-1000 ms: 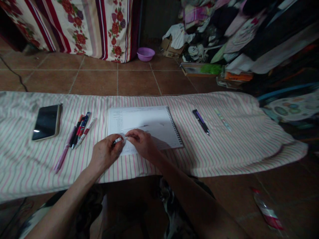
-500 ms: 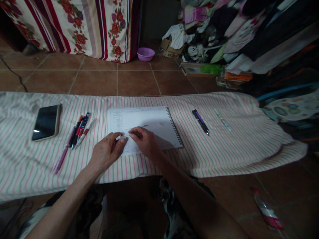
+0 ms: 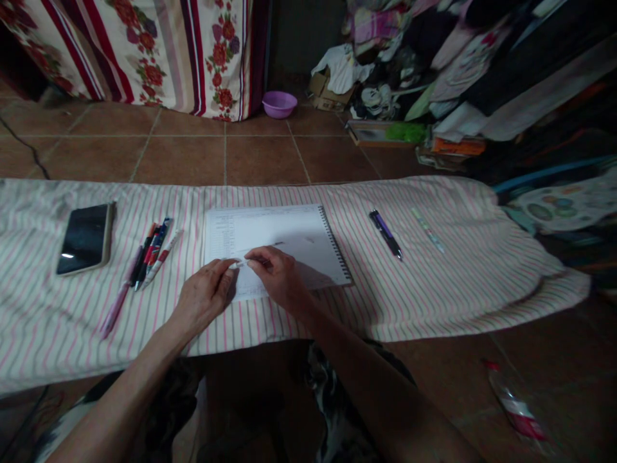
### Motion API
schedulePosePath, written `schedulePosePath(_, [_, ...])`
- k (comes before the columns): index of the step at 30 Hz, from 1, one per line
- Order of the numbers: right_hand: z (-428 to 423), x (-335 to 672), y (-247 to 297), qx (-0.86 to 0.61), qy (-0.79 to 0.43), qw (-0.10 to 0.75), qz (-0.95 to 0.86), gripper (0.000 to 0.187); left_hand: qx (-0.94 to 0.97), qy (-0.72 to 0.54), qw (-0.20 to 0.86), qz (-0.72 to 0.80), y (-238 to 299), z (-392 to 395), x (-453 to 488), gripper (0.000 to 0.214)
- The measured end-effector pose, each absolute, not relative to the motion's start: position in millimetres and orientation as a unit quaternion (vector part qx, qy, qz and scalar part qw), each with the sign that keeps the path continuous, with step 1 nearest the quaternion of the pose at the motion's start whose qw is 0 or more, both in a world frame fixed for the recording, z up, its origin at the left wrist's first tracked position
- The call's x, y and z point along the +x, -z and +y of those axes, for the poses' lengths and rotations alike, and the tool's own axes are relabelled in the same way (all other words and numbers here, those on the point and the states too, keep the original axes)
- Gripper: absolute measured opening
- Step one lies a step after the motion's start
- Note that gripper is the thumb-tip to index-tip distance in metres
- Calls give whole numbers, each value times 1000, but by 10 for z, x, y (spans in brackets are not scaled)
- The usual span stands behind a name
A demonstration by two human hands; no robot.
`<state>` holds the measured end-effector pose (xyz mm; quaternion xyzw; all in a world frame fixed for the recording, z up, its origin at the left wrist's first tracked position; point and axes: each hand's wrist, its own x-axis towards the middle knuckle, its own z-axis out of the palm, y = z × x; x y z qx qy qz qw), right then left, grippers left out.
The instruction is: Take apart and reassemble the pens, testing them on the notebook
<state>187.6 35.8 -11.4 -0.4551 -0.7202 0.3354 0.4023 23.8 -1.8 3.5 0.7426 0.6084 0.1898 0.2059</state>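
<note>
An open spiral notebook (image 3: 289,225) lies on the striped cloth, with printed lines down its left side. Over its lower left part my left hand (image 3: 205,289) is closed, thumb and forefinger pinching a small whitish piece (image 3: 237,264) whose kind I cannot make out. Just to the right, my right hand (image 3: 280,273) is also pinched, its fingertips close to that same piece; what they hold, if anything, is too small to name. A tiny dark thing or mark shows on the page beyond the right fingers.
Left of the notebook lie several pens (image 3: 157,247) and a phone (image 3: 84,238). To its right are a purple and black pen (image 3: 385,235) and a pale patterned stick (image 3: 428,230). A plastic bottle (image 3: 518,408) and a purple basin (image 3: 279,105) are on the tiled floor.
Both hands stay over the notebook, with the fingertips shifted very slightly. The whole view has moved a little; the pens, phone and notebook lie as before.
</note>
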Motion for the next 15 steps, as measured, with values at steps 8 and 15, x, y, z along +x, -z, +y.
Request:
schedulePosePath(8, [339, 1869, 118, -433, -311, 383, -755, 11, 747, -213, 199, 598, -26, -19, 263, 35])
schedulePosePath(15, [312, 1847, 101, -444, -334, 368, -745, 13, 754, -239, 180, 584, 10, -22, 251, 29])
